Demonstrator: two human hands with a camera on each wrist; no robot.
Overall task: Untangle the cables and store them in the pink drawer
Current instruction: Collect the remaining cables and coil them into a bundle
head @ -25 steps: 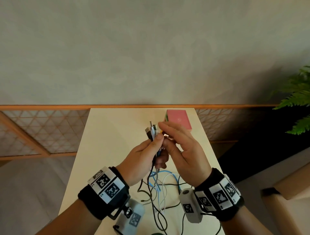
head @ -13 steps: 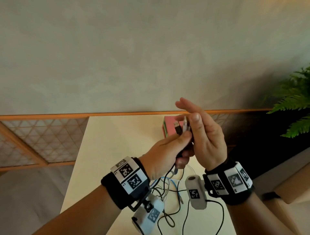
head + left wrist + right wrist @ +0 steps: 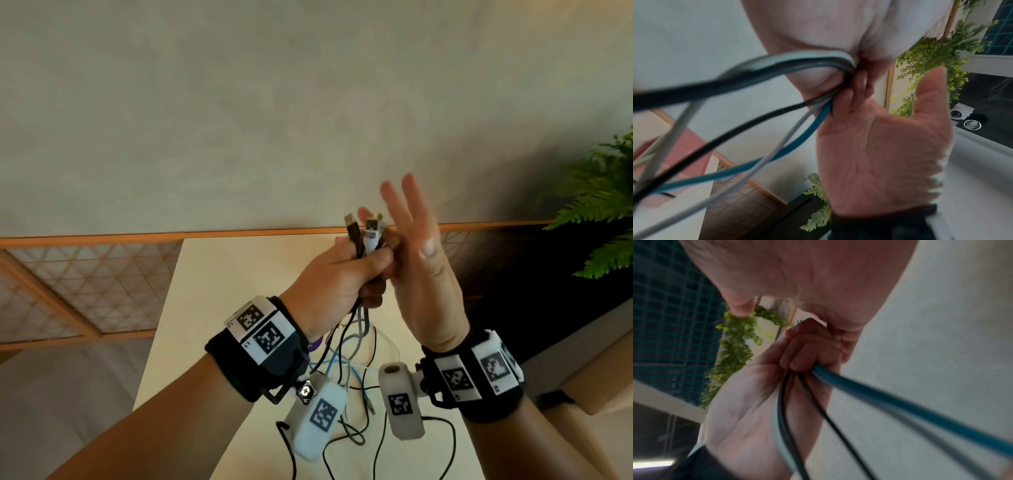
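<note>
Left hand point(image 3: 337, 277) clenching cables point(image 3: 363, 240) just below plugs; right hand point(image 3: 419, 274) released beside grip. Cords looking light, limp, snag-prone; taking hold at stiff plug ends.

Head view above; wrist views close, upward

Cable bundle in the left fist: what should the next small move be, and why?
Probably pinch the white-plugged cable with the right hand and draw it upward: the left hand grips all the plug ends together, the right hand's fingers are spread beside them, and the strands below hang crossed.
</note>
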